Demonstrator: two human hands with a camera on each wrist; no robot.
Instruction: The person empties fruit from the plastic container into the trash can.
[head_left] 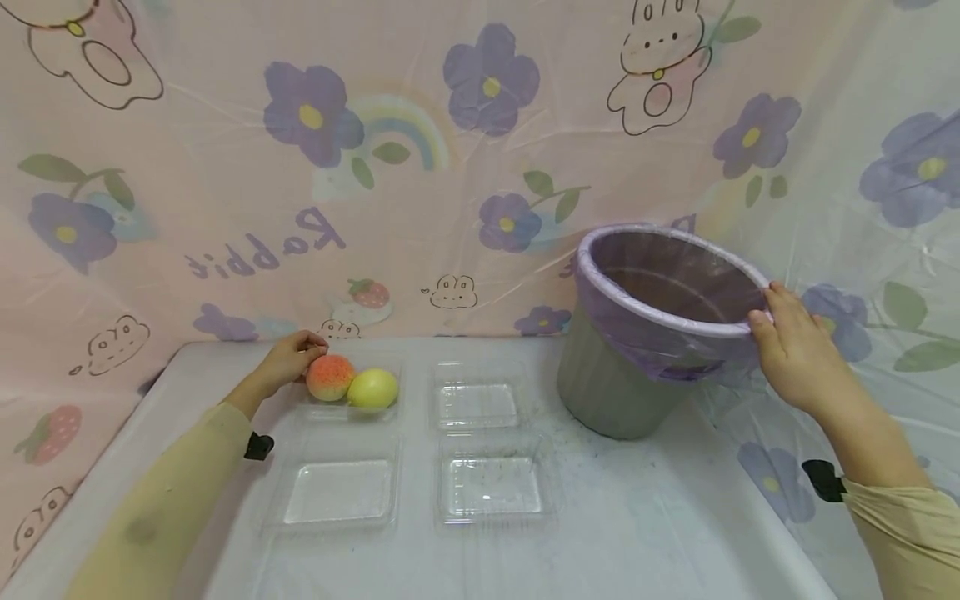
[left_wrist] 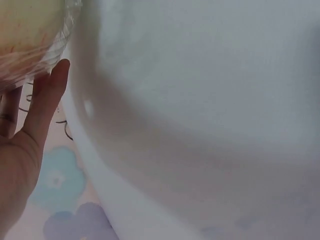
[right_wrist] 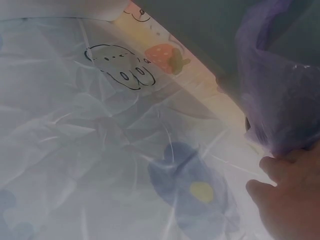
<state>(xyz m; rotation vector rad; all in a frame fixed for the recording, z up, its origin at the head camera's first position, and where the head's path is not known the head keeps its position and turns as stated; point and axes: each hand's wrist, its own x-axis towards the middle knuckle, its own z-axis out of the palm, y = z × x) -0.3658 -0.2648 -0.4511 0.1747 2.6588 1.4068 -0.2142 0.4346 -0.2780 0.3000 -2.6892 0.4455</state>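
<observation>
At the back left of the table, my left hand [head_left: 288, 360] grips the far left corner of a clear plastic box [head_left: 324, 412]. Inside it a peach [head_left: 330, 377] and a yellow lemon [head_left: 374, 389] lie side by side. The left wrist view shows the fingers [left_wrist: 47, 102] against the outside of the clear plastic, with the peach [left_wrist: 25, 30] behind it. On the right, my right hand [head_left: 798, 354] holds the rim of a grey bin [head_left: 611, 375], thumb on the near side. A purple bag [head_left: 630, 329] lines the bin and folds over its rim; in the right wrist view the fingertips meet this bag [right_wrist: 285, 95].
Three more clear plastic boxes stand on the white table: one front left [head_left: 341, 492], one back middle [head_left: 478, 404] and one front middle [head_left: 495, 487]. Behind the table hangs a printed curtain [head_left: 420, 208] with flowers and rabbits, which continues down the right side.
</observation>
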